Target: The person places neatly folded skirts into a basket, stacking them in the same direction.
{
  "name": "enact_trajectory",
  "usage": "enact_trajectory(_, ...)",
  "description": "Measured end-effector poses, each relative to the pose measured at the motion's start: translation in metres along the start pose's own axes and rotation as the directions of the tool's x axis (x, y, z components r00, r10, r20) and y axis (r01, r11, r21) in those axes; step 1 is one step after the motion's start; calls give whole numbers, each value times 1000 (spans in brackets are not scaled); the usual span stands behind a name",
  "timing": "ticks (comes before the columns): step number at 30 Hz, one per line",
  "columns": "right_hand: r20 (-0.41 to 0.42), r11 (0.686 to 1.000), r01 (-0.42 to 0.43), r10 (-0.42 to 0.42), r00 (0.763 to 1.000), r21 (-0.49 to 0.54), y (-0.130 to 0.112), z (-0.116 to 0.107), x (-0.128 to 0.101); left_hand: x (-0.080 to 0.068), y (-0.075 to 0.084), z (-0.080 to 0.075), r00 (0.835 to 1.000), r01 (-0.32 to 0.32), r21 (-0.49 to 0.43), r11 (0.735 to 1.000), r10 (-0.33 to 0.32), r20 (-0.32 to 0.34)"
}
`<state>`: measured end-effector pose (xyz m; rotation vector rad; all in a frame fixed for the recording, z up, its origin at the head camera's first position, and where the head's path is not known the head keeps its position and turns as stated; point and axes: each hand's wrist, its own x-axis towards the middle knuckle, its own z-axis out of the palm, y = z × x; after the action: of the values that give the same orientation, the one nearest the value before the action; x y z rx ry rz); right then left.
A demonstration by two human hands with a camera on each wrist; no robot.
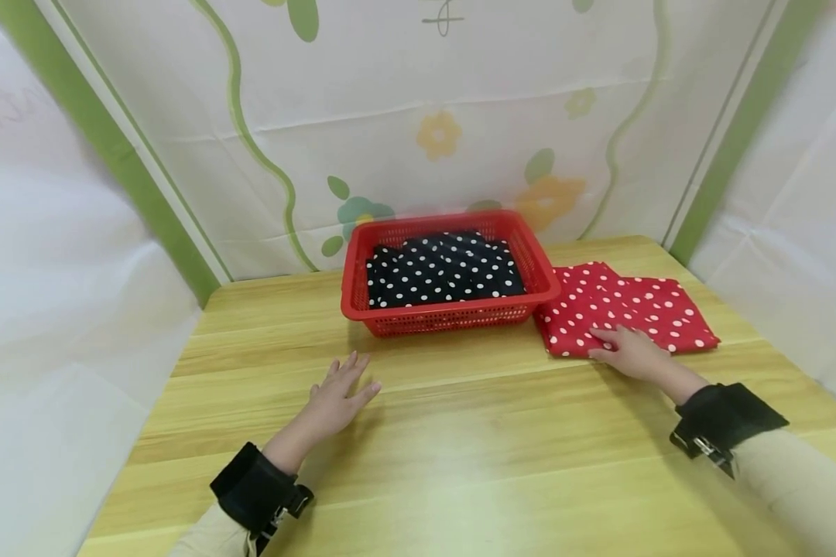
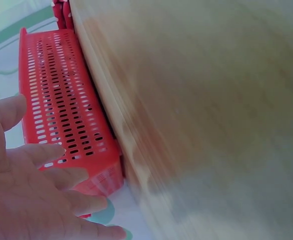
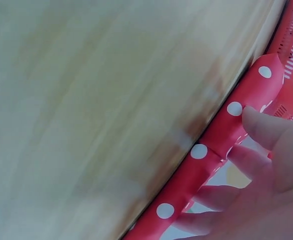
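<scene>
A folded red cloth with white dots (image 1: 623, 307) lies flat on the wooden table (image 1: 460, 433), on the person's right, just beside the right end of a red plastic basket (image 1: 450, 309). The right hand (image 1: 630, 352) rests on the cloth's near edge, toward its left corner. Its fingers (image 1: 604, 336) lie straight and a little spread on top of the fabric, pointing toward the basket, while the palm sits at the edge where cloth meets table. From the right wrist, the fold of the cloth (image 3: 221, 145) runs along the table and the fingertips (image 3: 259, 125) lie against it from above; whether the thumb has gone under the fold cannot be told.

Inside the basket lies a dark cloth with white dots (image 1: 442, 269), filling most of the floor of it.

The left hand (image 1: 340, 396) is well apart from the red cloth, in front of the basket's left corner, palm down over the bare table. Its fingers (image 1: 351, 367) are straight and spread and hold nothing. The left wrist view shows them (image 2: 46, 170) near the perforated side of the basket (image 2: 61, 110), not touching it.

Both wrists carry black straps over light sleeves.
</scene>
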<state>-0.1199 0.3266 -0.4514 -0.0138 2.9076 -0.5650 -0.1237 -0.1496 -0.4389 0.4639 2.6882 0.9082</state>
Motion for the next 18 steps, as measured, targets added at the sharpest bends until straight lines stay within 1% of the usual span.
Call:
enact_trajectory(4, -27, 1000, 2, -2, 1000, 2, -1, 0, 2, 1, -1, 2, 1000, -3, 2, 1000, 3, 0)
enact_trajectory(6, -53, 1000, 3, -3, 999, 3, -1, 0, 8, 1, 0, 1, 1000, -3, 2, 1000, 3, -1)
enact_trajectory(9, -66, 1000, -1, 2, 998, 6, 3, -1, 20, 1, 1, 2, 1000, -5, -7, 1000, 5, -5)
enact_trajectory(14, -17, 1000, 7, -6, 1000, 15, 11, -2, 37, 0, 3, 3, 1000, -13, -16, 1000, 13, -8)
enact_trajectory(18, 14, 1000, -1, 1, 1000, 20, 12, -2, 39, -1, 3, 2, 1000, -15, -13, 1000, 15, -17)
